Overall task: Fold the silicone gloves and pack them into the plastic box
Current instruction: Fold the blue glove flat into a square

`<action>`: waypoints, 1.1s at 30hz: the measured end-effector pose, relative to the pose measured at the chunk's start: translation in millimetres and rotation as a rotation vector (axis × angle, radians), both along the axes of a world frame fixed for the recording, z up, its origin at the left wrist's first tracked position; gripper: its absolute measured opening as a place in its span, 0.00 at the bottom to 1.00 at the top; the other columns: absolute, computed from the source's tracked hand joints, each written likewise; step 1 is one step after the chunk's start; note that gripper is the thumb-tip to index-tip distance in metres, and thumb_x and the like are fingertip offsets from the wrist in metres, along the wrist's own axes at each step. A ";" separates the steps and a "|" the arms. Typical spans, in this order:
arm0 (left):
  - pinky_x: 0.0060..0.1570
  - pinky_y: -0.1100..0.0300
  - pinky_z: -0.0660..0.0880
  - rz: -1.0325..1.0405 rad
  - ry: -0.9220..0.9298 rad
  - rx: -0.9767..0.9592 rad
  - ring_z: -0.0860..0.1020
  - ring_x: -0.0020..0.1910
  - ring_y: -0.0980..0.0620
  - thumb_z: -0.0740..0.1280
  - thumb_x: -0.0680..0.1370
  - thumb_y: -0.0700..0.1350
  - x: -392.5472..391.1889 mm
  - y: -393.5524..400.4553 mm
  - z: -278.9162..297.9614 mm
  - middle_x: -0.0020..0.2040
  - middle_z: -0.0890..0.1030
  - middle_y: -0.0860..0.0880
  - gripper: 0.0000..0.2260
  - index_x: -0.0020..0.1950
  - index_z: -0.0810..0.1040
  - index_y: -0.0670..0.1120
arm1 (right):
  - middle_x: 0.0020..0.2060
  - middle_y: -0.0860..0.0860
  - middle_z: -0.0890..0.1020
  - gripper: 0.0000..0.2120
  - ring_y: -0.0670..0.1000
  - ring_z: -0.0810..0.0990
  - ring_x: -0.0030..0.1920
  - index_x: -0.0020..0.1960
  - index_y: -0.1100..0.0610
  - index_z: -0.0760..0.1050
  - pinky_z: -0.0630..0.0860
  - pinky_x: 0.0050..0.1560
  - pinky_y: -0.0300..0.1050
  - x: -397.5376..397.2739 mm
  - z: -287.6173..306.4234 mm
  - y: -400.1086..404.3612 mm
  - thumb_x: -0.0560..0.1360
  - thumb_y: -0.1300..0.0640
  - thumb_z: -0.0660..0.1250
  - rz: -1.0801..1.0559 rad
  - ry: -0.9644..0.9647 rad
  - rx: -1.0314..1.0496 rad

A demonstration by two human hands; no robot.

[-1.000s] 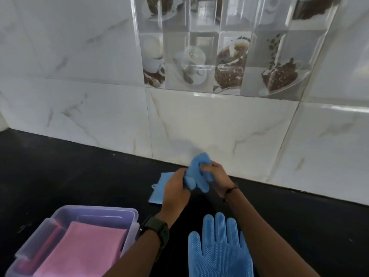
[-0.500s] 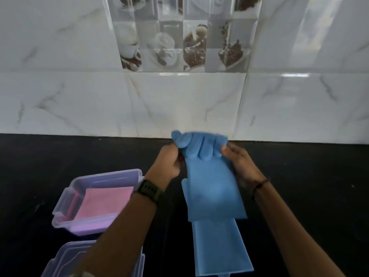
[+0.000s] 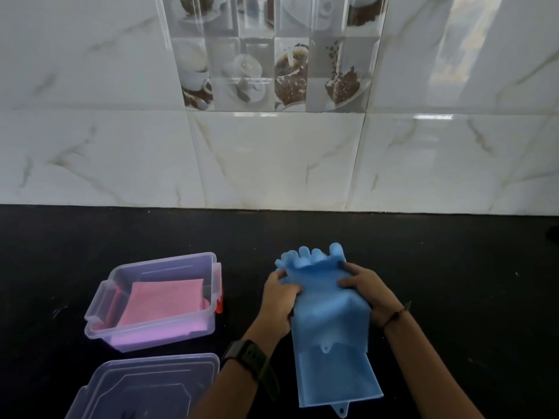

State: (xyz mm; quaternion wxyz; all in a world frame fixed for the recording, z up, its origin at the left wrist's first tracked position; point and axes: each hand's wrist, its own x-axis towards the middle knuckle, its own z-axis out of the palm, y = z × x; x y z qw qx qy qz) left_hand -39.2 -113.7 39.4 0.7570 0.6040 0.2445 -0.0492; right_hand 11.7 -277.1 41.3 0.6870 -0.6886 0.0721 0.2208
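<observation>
Two blue silicone gloves lie stacked on the black counter. The upper glove (image 3: 328, 306) has its fingers pointing toward the wall. The lower glove (image 3: 335, 379) shows only its cuff, sticking out toward me. My left hand (image 3: 279, 300) grips the upper glove's left edge near the palm. My right hand (image 3: 367, 290) grips its right edge. Left of the gloves stands the clear plastic box (image 3: 157, 328), without its lid, with a pink folded cloth (image 3: 165, 300) inside.
The box's clear lid (image 3: 145, 385) lies flat on the counter at the near left, just below the box. A white marble-tiled wall (image 3: 272, 158) closes off the counter at the back. A black watch sits on my left wrist (image 3: 248, 358).
The upper glove went from bunched up in both hands to stretched out, then came down flat onto the other glove. The view shifted, bringing the box and lid into sight at left.
</observation>
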 end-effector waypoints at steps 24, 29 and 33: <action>0.51 0.45 0.79 0.169 0.007 -0.130 0.81 0.48 0.40 0.60 0.74 0.31 -46.3 -21.6 -1.8 0.51 0.81 0.37 0.12 0.56 0.76 0.39 | 0.49 0.58 0.80 0.21 0.57 0.82 0.43 0.66 0.57 0.69 0.81 0.33 0.44 -15.4 4.5 -7.5 0.74 0.67 0.62 -0.018 0.126 0.197; 0.55 0.46 0.79 0.169 -0.016 -0.069 0.81 0.49 0.44 0.61 0.74 0.32 -60.1 -30.0 -4.2 0.50 0.82 0.42 0.15 0.60 0.75 0.41 | 0.50 0.58 0.79 0.23 0.59 0.80 0.46 0.67 0.59 0.69 0.78 0.38 0.49 -27.4 7.3 -12.0 0.73 0.70 0.60 -0.006 0.126 0.151; 0.54 0.46 0.79 0.162 0.047 0.003 0.80 0.50 0.46 0.62 0.74 0.34 -79.7 -35.7 -32.2 0.52 0.81 0.43 0.16 0.62 0.73 0.42 | 0.50 0.59 0.80 0.25 0.58 0.81 0.46 0.69 0.59 0.66 0.79 0.40 0.48 -43.4 -14.5 -13.8 0.73 0.70 0.61 0.008 0.173 0.066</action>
